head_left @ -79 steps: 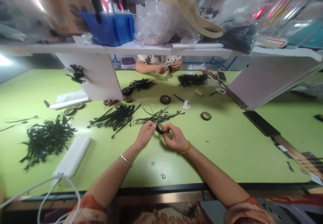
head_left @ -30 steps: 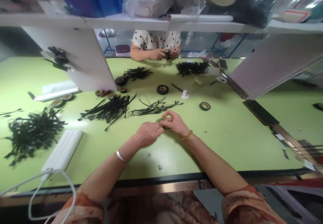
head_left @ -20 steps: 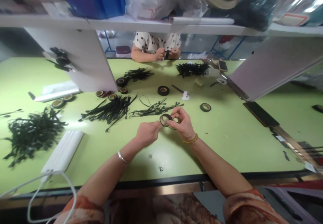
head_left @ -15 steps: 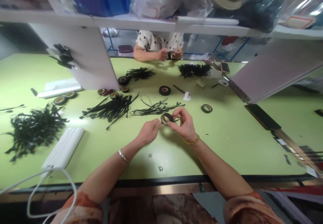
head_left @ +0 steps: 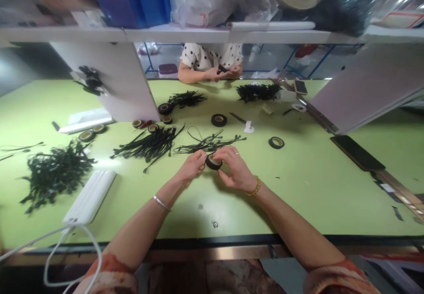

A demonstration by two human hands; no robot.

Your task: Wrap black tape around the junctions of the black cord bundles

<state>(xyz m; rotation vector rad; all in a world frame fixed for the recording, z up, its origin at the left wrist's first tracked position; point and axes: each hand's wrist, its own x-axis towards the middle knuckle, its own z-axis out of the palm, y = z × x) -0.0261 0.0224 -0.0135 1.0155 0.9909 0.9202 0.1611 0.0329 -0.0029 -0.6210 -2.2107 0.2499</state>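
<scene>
My right hand (head_left: 233,169) holds a roll of black tape (head_left: 213,163) with its fingers at the roll's rim and core. The roll is tilted above the green table, its pale core facing up. Close against the roll's left side, my left hand (head_left: 192,166) is closed in a pinch. What lies between its fingertips is too small to make out. Just beyond my hands lies a loose bunch of thin black cables (head_left: 207,143). A thicker bundle of black cables (head_left: 149,143) is to the left of it.
Black tape rolls (head_left: 276,142) (head_left: 219,120) lie on the table (head_left: 298,210). A white power strip (head_left: 89,196) and a tangled black cable heap (head_left: 58,170) are at left. Across the table a person (head_left: 212,62) handles a small black item. A shelf (head_left: 198,34) spans overhead.
The tape roll has turned and come closer to my left fingertips. My right hand has shifted its fingers around the roll. The person opposite has tilted the black item in their hands.
</scene>
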